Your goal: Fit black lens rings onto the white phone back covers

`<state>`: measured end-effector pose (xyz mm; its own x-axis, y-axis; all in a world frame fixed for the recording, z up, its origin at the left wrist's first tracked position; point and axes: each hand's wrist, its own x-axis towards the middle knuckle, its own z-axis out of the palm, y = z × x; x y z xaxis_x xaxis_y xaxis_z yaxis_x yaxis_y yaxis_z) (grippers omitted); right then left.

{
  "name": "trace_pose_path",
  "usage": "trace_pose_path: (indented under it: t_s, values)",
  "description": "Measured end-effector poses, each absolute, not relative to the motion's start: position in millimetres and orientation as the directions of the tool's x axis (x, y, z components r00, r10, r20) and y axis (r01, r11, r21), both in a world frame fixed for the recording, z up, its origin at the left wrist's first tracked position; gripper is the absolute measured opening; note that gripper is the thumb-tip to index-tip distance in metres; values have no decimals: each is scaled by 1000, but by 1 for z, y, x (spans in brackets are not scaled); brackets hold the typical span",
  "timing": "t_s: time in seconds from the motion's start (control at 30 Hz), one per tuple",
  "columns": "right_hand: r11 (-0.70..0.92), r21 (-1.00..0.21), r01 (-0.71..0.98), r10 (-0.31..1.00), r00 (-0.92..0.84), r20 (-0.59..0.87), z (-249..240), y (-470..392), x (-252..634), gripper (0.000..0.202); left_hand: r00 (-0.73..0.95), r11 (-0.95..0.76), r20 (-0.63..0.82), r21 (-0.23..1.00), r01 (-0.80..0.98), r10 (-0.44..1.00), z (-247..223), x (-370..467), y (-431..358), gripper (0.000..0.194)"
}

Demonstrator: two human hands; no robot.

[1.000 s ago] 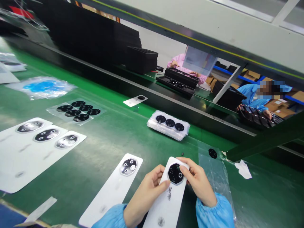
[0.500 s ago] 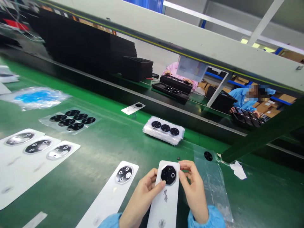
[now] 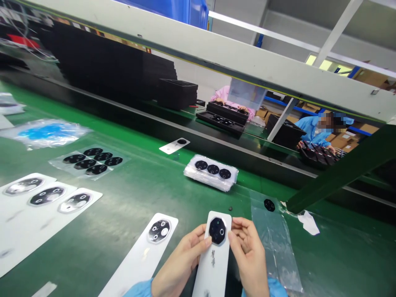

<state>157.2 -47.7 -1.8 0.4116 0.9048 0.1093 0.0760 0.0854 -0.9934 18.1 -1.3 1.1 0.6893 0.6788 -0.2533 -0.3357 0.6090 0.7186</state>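
Observation:
Between my hands is a white phone back cover [image 3: 213, 268] with a black octagonal camera lens plate [image 3: 217, 231] near its top and small dark markings below. My left hand [image 3: 182, 260] grips the cover's left side, thumb tip at the plate's lower left edge. On the opposite edge my right hand [image 3: 250, 255] pinches the upper right side, thumb in front and fingers behind. Left of my hands lies a second white cover [image 3: 137, 262] with a shiny lens plate. A lone black plate [image 3: 269, 205] sits on clear film [image 3: 275, 247] to the right.
More covers [image 3: 34, 222] overlap at the left. Black plates [image 3: 93, 161] lie on a film sheet, and a wrapped stack [image 3: 211, 172] stands mid-bench. A green post [image 3: 343, 169] slants up at right. Beyond the conveyor edge, two people work at black trays [image 3: 222, 119].
The view has shifted slightly. My right thumb has moved down a little along the cover's right edge; the cover is tilted a bit more. Both hands keep holding it.

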Motion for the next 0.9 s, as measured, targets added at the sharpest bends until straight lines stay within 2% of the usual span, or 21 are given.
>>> trace_pose_path:
  t_s: [0.2,0.43,0.6,0.77,0.9]
  values:
    - [118,-991,65,900,414,134,6,-50,149,26,730,650,-236,673,-354,641,-1,18,1,31]
    - [190,-969,155,895,379,236,9,-50,148,23,734,659,-218,644,-387,644,-2,18,0,27]
    - [224,-949,220,907,310,286,8,-50,151,25,745,663,-200,636,-395,636,-5,18,1,28]
    - [279,-905,321,927,156,340,6,-48,159,34,755,668,-196,634,-390,626,-3,18,1,30]
    - [286,-890,354,927,134,351,5,-48,162,36,760,673,-205,639,-374,617,-2,17,1,31]
